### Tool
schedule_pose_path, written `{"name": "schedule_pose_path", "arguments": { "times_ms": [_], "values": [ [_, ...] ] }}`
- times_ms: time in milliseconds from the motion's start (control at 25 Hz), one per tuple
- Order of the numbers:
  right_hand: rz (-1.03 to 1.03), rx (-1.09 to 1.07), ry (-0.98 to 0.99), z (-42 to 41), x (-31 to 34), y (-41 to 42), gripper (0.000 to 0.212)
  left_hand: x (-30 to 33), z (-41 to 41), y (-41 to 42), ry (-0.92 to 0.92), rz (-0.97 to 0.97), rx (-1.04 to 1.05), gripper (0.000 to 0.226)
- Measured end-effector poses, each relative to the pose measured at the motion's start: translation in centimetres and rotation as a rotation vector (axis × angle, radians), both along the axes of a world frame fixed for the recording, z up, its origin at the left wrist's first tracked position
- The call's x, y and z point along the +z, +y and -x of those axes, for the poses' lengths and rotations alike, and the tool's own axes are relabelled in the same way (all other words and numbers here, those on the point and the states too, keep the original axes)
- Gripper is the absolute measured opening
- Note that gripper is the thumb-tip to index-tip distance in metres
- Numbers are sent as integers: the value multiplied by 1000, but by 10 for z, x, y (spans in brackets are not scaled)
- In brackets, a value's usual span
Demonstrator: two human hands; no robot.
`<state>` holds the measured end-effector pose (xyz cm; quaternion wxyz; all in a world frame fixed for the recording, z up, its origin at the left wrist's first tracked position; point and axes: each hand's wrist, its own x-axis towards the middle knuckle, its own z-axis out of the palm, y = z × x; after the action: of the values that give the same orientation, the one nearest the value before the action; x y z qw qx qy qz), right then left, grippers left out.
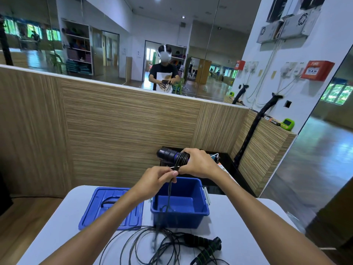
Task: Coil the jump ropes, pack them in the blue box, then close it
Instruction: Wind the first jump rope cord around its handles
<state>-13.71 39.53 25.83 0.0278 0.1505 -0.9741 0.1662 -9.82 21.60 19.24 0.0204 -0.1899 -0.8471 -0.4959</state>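
Right hand [198, 163] grips wound handle [172, 155]; left hand [154, 178] pinches cord [169, 196]; slack could let coils slip off

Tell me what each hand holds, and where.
Right hand grips the jump rope handles around the wound cord; left hand pinches the cord just below.

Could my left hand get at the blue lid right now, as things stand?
Probably not yet: the left hand is pinching the rope cord. The blue lid lies uncovered just left of the blue box, so once freed, yes.
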Motion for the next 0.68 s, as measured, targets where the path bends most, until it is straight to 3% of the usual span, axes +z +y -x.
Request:
{"name": "schedule_pose_path", "arguments": {
  "times_ms": [120, 200, 360, 440, 560, 680],
  "values": [
    [158, 86, -80, -4, 11, 0, 43, -7, -1, -7, 64, 35, 16, 31],
    [162, 187, -127, -10, 19, -2, 45, -11, 0, -11, 111, 45, 10, 31],
    [187, 304, -180, -30, 25, -8, 43, -5, 1, -14, 202, 59, -14, 11],
    [216, 356, -192, -40, 26, -9, 39, -2, 4, -15, 136, 5, -8, 18],
    [27, 462, -45, -46, 21, -10, 37, 5, 8, -23, 79, 38, -24, 38],
    [-18, 470, 37, -47, 19, -12, 35, 7, 10, -28, 96, 44, -78, 39]
  ]
}}
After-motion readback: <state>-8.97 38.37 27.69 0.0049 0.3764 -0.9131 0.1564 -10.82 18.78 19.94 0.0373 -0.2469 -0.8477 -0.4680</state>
